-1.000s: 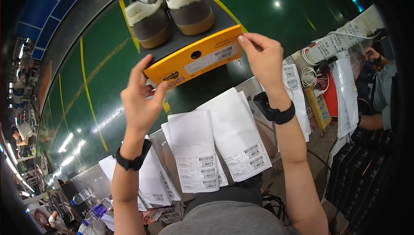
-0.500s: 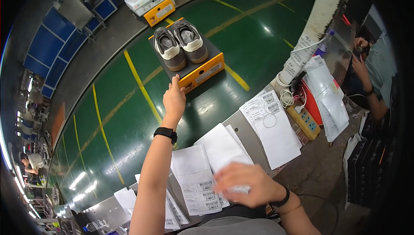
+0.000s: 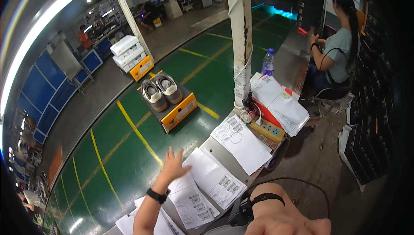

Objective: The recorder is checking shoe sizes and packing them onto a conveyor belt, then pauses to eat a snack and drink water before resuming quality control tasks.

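My left hand is open with its fingers spread, over the green belt's near edge and beside the stacks of white label sheets. It holds nothing and is apart from the shoe box. My right hand is low at the bottom edge, close to the camera; its fingers are mostly hidden. Farther up the belt lies an orange shoe box with a dark top. A pair of grey sneakers with pale heel patches stands side by side on it.
The green belt has yellow stripes. White boxes are stacked on another orange box behind. A worn white post, a power strip and a purple-capped bottle stand to the right. A co-worker sits beyond.
My left hand has let go of the shoe box and drawn back toward me, fingers spread. My right hand has moved from above the papers to the lower right. The view has tilted up.
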A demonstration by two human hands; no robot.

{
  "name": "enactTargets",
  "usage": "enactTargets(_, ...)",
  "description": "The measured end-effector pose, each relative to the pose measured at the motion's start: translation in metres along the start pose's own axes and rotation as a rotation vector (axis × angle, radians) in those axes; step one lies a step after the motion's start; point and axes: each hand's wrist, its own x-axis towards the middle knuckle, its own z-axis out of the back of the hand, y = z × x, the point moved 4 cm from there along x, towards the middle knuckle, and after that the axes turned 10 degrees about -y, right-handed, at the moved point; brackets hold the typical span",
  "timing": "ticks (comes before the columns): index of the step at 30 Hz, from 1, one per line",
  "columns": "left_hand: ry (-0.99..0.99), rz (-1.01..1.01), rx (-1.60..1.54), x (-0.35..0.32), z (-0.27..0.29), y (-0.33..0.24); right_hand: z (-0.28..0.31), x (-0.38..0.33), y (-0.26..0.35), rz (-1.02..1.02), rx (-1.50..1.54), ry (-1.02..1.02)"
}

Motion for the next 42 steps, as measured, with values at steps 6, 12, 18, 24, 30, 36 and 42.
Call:
enactTargets(6,0.157,-0.054,-0.018,-0.057,0.025,-0.047,-0.015,0.011,0.016,-0.088,0.082,0.187)
enactTargets(12,0.093,-0.093,-0.069,-0.091,0.033,-0.045,-0.017,0.018,-0.001,-0.324,0.129,0.169)
enactTargets(18,0.09,0.012,-0.218,-0.145,0.012,-0.06,0.039,-0.079,-0.106,-0.929,-0.382,-0.01)
enactTargets(24,0.043,0.318,-0.382,-0.215,0.017,-0.062,0.109,-0.218,-0.19,-1.356,-0.938,0.403)
enactTargets(30,-0.362,0.478,-0.575,-0.265,0.012,-0.052,0.102,-0.241,-0.173,-1.26,-1.039,0.871)
enactTargets(36,-1.285,1.327,0.111,-0.448,0.113,-0.015,0.101,-0.234,-0.165,-1.278,-1.06,0.916)
enactTargets(42,-0.321,2.821,0.94,-0.712,0.105,-0.067,0.098,-0.233,-0.166,-1.269,-1.026,0.96)
